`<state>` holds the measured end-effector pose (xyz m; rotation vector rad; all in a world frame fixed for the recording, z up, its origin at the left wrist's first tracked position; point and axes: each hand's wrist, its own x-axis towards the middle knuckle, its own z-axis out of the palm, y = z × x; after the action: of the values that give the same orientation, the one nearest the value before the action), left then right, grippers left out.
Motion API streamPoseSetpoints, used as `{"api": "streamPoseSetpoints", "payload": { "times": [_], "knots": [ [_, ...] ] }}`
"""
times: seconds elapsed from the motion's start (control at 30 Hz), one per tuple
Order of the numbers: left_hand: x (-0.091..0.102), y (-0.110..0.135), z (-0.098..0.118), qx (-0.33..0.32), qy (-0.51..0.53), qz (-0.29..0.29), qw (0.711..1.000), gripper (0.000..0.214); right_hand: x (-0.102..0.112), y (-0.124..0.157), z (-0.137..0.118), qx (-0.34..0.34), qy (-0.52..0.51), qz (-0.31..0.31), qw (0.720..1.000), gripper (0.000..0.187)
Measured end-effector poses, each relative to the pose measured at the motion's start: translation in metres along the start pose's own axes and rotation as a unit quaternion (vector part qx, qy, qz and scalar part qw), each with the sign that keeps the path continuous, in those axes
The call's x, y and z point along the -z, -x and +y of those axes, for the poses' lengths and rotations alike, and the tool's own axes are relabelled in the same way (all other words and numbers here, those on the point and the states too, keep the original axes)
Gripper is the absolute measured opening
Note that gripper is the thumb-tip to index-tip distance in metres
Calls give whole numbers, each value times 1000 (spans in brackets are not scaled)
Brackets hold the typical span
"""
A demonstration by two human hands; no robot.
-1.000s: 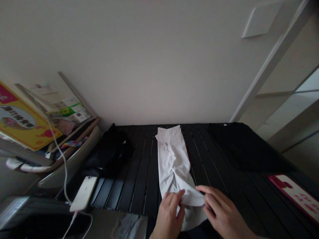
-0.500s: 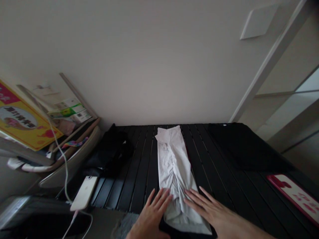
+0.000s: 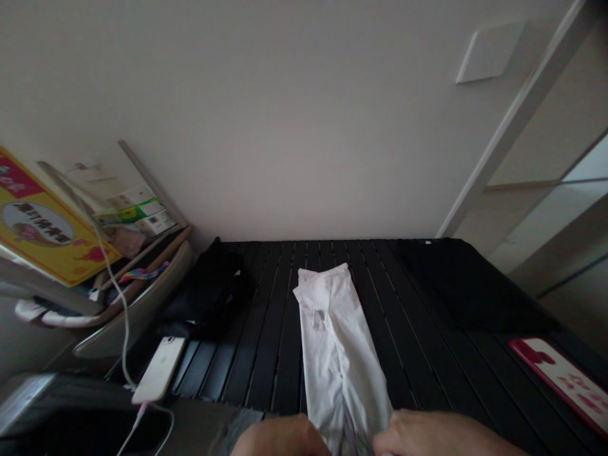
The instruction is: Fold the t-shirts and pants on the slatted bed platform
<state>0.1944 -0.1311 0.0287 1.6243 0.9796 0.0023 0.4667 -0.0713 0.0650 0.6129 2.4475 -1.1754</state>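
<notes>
A long, folded white garment lies on the black slatted table, narrow at its far end and creased down the middle. My left hand is curled at the left side of its near end, with the knuckles up. At the right side of that end, my right hand is closed on the cloth too. The fingertips of both hands are cut off by the bottom edge of the view.
Black folded cloth lies at the right, near a red-edged white board. On the left are a dark bundle, a white phone on a cable, and a bin holding a yellow box. A wall stands behind.
Both hands have gone from lying flat with spread fingers on the garment to curled at its near end. The garment has slid toward me and its creases look longer and straighter.
</notes>
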Motion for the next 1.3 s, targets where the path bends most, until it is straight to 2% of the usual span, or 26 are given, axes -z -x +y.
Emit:
{"api": "streamPoseSetpoints", "payload": {
  "times": [0.07, 0.1, 0.13, 0.2, 0.23, 0.3, 0.37, 0.43, 0.5, 0.57, 0.6, 0.63, 0.67, 0.77, 0.83, 0.93, 1.03, 1.1, 1.13, 1.23, 1.3],
  "knots": [
    [9, -2, 2, 1, 23, -62, 998, 4, 13, -1, 3, 30, -39, -58, 997, 18],
    [15, -5, 3, -7, -2, -65, 998, 3, 20, -3, 8, 42, -61, -56, 996, 15],
    [23, -7, 6, -6, -25, -42, 999, 5, 26, -6, 14, 44, -81, -30, 995, 12],
    [42, -14, 14, 17, -91, 75, 993, 13, 39, -16, 30, 14, -99, 79, 992, 11],
    [52, -18, 19, 38, -127, 145, 980, 17, 46, -22, 38, -12, -94, 141, 986, 12],
    [74, -28, 28, 74, -181, 269, 943, 19, 61, -35, 52, -62, -71, 250, 964, 15],
    [94, -41, 33, 83, -207, 360, 906, 17, 78, -48, 62, -83, -52, 342, 934, 18],
    [110, -56, 35, 69, -211, 445, 867, 17, 93, -62, 64, -90, -26, 449, 889, 22],
    [117, -75, 34, 50, -211, 539, 814, 24, 102, -76, 61, -115, 20, 571, 812, 30],
    [114, -93, 31, 42, -221, 619, 752, 38, 99, -90, 53, -159, 75, 657, 733, 45],
    [108, -102, 28, 43, -232, 640, 731, 45, 92, -97, 49, -177, 102, 674, 710, 54],
    [100, -110, 25, 46, -249, 641, 724, 49, 83, -105, 47, -188, 128, 672, 705, 59],
    [91, -117, 20, 50, -269, 625, 731, 52, 72, -112, 46, -193, 153, 653, 717, 60],
    [66, -132, 2, 72, -314, 525, 788, 54, 34, -132, 56, -199, 191, 560, 781, 54],
    [58, -138, -10, 97, -319, 479, 812, 54, 14, -143, 71, -225, 176, 515, 808, 52],
    [58, -144, -22, 115, -318, 466, 818, 54, 1, -154, 93, -253, 152, 486, 823, 53],
    [62, -145, -25, 100, -319, 469, 817, 53, 3, -158, 101, -251, 154, 482, 825, 53],
    [60, -143, -25, 110, -312, 492, 806, 52, 6, -155, 101, -253, 156, 491, 819, 52],
    [58, -141, -25, 130, -304, 514, 791, 51, 7, -151, 100, -266, 154, 503, 807, 53],
    [46, -131, -26, 220, -264, 591, 730, 54, 9, -136, 97, -350, 151, 551, 742, 54],
    [38, -123, -26, 250, -240, 606, 716, 56, 7, -126, 95, -399, 158, 554, 714, 47]
  ]
}}
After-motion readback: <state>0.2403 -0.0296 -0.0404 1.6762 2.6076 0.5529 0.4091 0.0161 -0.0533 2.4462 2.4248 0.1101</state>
